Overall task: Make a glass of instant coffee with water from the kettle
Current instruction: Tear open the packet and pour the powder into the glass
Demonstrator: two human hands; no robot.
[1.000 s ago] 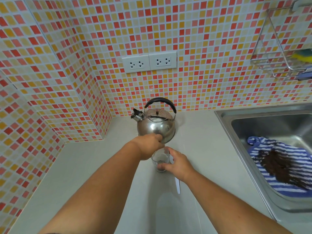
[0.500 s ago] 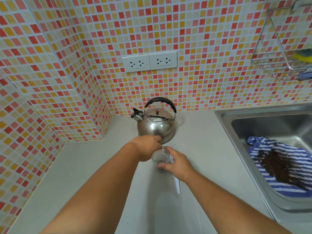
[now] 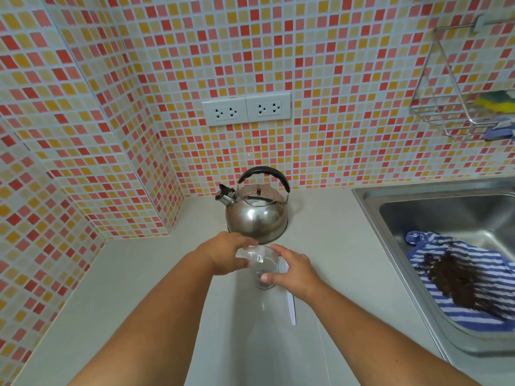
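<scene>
A steel kettle (image 3: pixel 256 218) with a black handle stands on the counter by the tiled wall. Just in front of it is a small clear glass (image 3: pixel 264 284). My right hand (image 3: pixel 292 271) wraps the glass from the right, thumb on its near side. My left hand (image 3: pixel 225 253) pinches a small clear packet (image 3: pixel 248 254) tilted over the glass rim. What is inside the glass is hard to make out. A white plastic spoon (image 3: pixel 291 307) lies on the counter, its bowl partly hidden under my right hand.
A steel sink (image 3: pixel 446 218) lies to the right, with a blue-striped cloth (image 3: pixel 434 254) covered in dark grounds inside. A wire rack (image 3: pixel 446 118) with a sponge hangs on the wall above. Two sockets (image 3: pixel 246 110) sit behind the kettle. Tiled wall closes the left side.
My left hand has shifted slightly left and lower from above the glass, and the clear packet now shows at the rim. My right hand stays on the glass.
</scene>
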